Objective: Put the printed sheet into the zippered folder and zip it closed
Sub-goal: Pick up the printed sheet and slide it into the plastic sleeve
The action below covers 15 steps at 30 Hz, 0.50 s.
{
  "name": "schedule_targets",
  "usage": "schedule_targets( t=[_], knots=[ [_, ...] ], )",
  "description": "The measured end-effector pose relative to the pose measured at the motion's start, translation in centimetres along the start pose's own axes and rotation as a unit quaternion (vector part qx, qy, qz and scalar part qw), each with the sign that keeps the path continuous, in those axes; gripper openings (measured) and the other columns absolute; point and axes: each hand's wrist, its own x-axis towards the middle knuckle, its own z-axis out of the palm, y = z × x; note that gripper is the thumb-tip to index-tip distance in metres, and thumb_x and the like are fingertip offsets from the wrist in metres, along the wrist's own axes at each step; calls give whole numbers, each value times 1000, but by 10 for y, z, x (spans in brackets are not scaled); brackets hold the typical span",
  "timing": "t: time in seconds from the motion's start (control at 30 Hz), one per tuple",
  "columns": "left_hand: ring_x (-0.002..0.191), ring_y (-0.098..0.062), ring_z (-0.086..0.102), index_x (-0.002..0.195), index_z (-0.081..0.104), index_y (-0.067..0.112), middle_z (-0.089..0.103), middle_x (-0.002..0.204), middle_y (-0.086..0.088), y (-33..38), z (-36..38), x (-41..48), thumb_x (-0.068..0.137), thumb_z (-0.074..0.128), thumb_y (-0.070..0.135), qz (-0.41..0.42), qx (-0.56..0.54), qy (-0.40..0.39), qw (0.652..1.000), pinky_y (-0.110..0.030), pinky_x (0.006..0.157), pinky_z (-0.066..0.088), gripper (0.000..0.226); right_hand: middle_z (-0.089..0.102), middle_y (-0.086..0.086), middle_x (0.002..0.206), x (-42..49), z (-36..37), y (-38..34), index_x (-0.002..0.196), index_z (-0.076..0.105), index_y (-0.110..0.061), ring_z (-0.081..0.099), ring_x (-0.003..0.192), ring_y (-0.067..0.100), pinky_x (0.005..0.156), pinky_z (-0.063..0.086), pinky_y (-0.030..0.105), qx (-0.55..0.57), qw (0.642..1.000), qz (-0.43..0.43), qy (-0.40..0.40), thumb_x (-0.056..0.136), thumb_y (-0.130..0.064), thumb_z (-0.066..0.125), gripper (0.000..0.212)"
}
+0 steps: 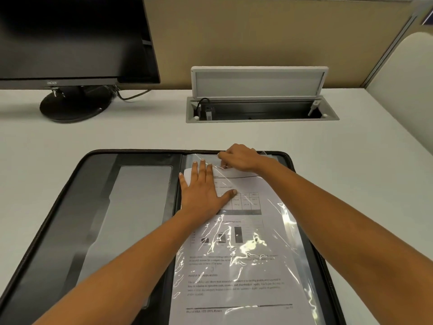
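A black zippered folder (70, 195) lies open and flat on the desk in front of me. On its right half a printed sheet (236, 275) with a table, a bar chart and text sits mostly inside a clear plastic sleeve (290, 221). The sheet's top edge still pokes out of the sleeve. My left hand (203, 191) presses flat on the sheet's upper left part, fingers spread. My right hand (241, 158) pinches the sleeve's top edge near the folder's far rim.
A black monitor (70, 36) on a round stand (72, 106) is at the back left. An open cable box (260, 111) with a raised lid is set into the white desk (140, 134) behind the folder. A tan partition (257, 31) backs the desk.
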Motion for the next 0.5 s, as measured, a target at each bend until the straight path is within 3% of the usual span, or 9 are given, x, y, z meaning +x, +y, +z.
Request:
schedule_targets(
  t=[0.13,0.3,0.5],
  knots=[
    [143,-23,-10,146,-3,14,-5,157,-6,-2,-1,8,75,22,78,-2,-4,-1,1000,-57,111,-4,99,66,10,103,-2,2,1,93,67,-10,51,103,26,92,32,45,-74,992,-39,96,93,-40,38,42],
    [144,-23,-9,146,-2,14,-4,157,-6,-7,-3,25,76,23,77,-2,-12,1,1000,-57,112,-4,97,46,5,137,-13,8,6,122,52,-16,35,128,21,105,27,42,-42,963,-74,256,92,-31,46,35],
    [144,-25,-7,146,-1,12,-3,157,-8,-15,-11,48,80,29,72,-6,-32,-3,999,-57,112,-3,95,42,2,141,-42,29,6,126,48,-18,30,133,18,108,20,42,-15,969,-26,245,93,-31,42,36]
  ],
)
